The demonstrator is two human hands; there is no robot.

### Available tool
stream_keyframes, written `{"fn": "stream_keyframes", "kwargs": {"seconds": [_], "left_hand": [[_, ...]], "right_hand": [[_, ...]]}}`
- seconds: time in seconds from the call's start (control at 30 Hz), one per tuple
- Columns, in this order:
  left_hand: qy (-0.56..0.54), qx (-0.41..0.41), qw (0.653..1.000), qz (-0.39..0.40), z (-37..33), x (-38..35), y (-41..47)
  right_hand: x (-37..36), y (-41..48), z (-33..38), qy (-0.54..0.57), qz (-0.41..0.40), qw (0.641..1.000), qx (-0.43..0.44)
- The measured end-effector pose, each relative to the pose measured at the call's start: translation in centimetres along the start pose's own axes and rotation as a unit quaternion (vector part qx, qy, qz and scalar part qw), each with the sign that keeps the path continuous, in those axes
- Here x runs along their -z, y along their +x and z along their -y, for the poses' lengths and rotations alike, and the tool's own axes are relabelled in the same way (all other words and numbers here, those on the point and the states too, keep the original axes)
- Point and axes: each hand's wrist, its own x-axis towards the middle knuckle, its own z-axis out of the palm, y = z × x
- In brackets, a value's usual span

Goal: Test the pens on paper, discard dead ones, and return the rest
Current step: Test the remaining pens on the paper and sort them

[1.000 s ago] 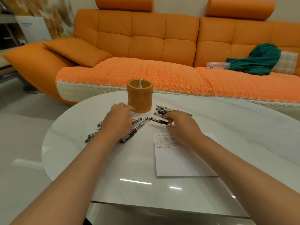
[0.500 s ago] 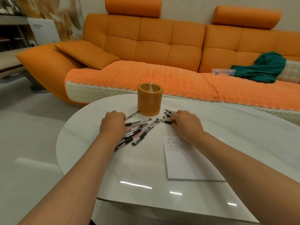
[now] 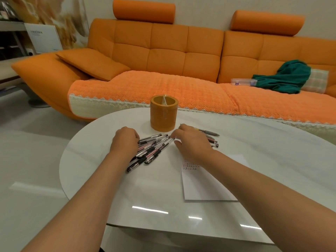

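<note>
Before the holder (image 3: 163, 113), left hand (image 3: 125, 140) and right hand (image 3: 190, 142) had drawn closer, curled over the pens (image 3: 154, 150), grip unclear; likely gathering them for return.

**Orange sofa, white table, dark-tipped pens**

We see a glossy white table (image 3: 254, 142) with faint grey marbling. The pen holder (image 3: 163, 115) is amber orange. The pens (image 3: 152, 151) are clear with black grips, some showing red inside. The white paper (image 3: 196, 188) bears rows of small red and dark marks. The sofa (image 3: 163, 51) is bright orange, its knobbly orange cover (image 3: 163, 88) edged in cream scallops. We also note a teal cloth (image 3: 291, 77) and a pale checked cushion (image 3: 317, 80).
</note>
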Motion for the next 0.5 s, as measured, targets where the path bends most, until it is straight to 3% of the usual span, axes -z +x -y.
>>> {"fn": "stream_keyframes", "kwargs": {"seconds": [0.1, 0.23, 0.37, 0.5], "left_hand": [[0.020, -0.035, 0.998, -0.042, -0.6, 0.7, -0.4], [0.028, -0.165, 0.982, -0.090, -2.4, 2.2, -1.7], [-0.097, -0.231, 0.968, -0.009, -4.4, 1.9, -3.2], [-0.123, -0.254, 0.958, 0.047, -6.0, 1.1, -3.9]], "right_hand": [[0.0, 0.6, 1.4, 0.022, -0.020, 0.999, 0.023], [0.2, 0.9, 2.4, 0.026, -0.080, 0.994, 0.071], [0.8, 0.0, 2.2, 0.030, -0.067, 0.995, 0.071], [0.7, -2.2, 0.1, 0.059, -0.009, 0.998, 0.022]]}}
